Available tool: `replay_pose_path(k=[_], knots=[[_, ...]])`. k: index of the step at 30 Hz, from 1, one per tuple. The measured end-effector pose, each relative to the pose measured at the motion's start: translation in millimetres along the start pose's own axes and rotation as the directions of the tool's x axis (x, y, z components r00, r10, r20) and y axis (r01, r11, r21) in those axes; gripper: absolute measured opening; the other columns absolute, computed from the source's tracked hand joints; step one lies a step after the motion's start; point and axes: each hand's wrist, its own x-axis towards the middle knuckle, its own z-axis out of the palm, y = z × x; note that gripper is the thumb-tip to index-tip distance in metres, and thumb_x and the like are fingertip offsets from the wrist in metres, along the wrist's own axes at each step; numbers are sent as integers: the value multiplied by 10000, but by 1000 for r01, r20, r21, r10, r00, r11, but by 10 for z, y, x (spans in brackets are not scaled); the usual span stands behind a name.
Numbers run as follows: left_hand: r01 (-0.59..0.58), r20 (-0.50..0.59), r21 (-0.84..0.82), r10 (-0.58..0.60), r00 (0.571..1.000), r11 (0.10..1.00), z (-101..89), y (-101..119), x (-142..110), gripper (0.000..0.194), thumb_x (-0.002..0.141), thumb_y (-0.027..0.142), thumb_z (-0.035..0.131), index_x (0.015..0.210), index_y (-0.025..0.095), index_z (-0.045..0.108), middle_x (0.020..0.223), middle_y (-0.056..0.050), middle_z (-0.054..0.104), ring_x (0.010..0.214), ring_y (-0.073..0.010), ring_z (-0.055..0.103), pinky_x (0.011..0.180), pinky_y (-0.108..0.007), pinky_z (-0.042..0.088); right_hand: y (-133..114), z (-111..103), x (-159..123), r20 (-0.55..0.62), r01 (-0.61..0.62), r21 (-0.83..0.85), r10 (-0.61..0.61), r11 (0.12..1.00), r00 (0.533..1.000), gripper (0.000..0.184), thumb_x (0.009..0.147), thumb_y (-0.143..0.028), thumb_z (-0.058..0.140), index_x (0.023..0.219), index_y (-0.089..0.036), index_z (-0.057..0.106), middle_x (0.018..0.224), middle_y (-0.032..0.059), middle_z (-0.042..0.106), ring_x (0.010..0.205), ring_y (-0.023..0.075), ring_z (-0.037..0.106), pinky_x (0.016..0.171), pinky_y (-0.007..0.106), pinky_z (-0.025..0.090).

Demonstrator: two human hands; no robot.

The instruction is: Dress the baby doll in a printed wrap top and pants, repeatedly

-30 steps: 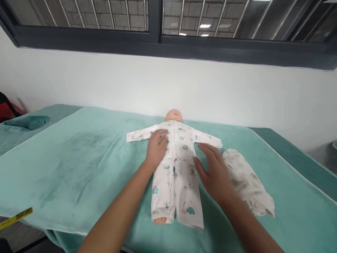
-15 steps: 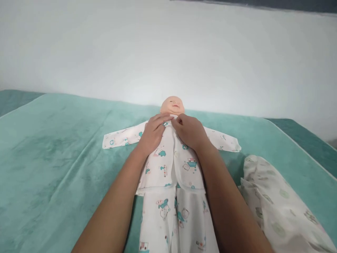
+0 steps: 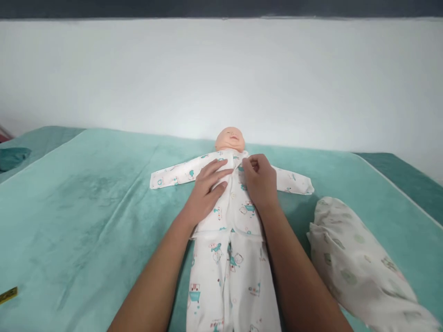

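The left hand [image 3: 207,190] lies palm down on the chest of a white printed shirt [image 3: 211,216], its fingers loosely spread and reaching toward the front opening. Just beside it, the right hand [image 3: 262,180] is narrow, its fingers curled and drawn together at the upper front of the same shirt, touching the fabric; whether an edge of cloth is caught between the fingertips cannot be made out. The shirt is on a doll [image 3: 230,138] lying on its back directly under and between the two hands, its bare head just beyond them and its face turned upward. One long sleeve stretches out past the left hand, the other past the right hand, both nearly straight. A pale round button shows on the shirt front, between the wrists. Nearer than the hands, between the forearms, white printed trousers [image 3: 211,276] meet the shirt's hem and run out of view at the bottom. To the right of the right forearm and apart from it, a bundled white cloth [image 3: 356,258] with green and brown prints lies in loose folds. Everything rests on a worktop [image 3: 86,207] spread with soft green fabric. Far to the left of the left hand, low down, is the end of a yellow strip [image 3: 8,295] with dark markings. Beyond the doll's head rises a white wall [image 3: 221,78], topped by a dark band [image 3: 221,9].
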Motion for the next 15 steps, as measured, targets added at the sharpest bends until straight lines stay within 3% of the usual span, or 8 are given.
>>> replay_pose_path(k=[5, 9, 12, 15], knots=[[5, 47, 20, -6, 999, 1000, -21, 42, -36, 355, 970, 317, 396, 1234, 316, 633, 1471, 4, 462, 1413, -217, 313, 1184, -432, 255, -92, -101, -318, 213, 152, -162, -115, 975, 970, 266, 802, -472, 595, 825, -226, 497, 730, -36, 548, 624, 128, 479, 617, 268, 350], [7, 41, 34, -8, 999, 999, -23, 43, -5, 367, 969, 284, 381, 1228, 319, 638, 1475, 11, 455, 1416, -211, 300, 1188, -437, 246, -97, -59, -237, 229, 171, -246, -114, 954, 967, 157, 835, -367, 553, 792, -226, 497, 696, -39, 535, 617, 128, 463, 609, 275, 324], [19, 46, 53, -21, 999, 998, -26, 55, 4, 374, 962, 269, 382, 1240, 314, 629, 1467, 4, 464, 1413, -214, 305, 1184, -440, 255, -59, -78, -181, 247, 155, -153, -115, 976, 962, 129, 847, -313, 524, 758, -220, 532, 687, -33, 539, 628, 128, 464, 615, 277, 338], [21, 51, 82, -25, 998, 996, -34, 57, 17, 378, 959, 258, 377, 1240, 315, 624, 1456, 6, 475, 1407, -213, 315, 1180, -442, 264, -10, -157, -169, 332, 56, 31, -63, 998, 941, 131, 843, -321, 538, 765, -218, 556, 644, -44, 492, 582, 114, 429, 562, 260, 339]])
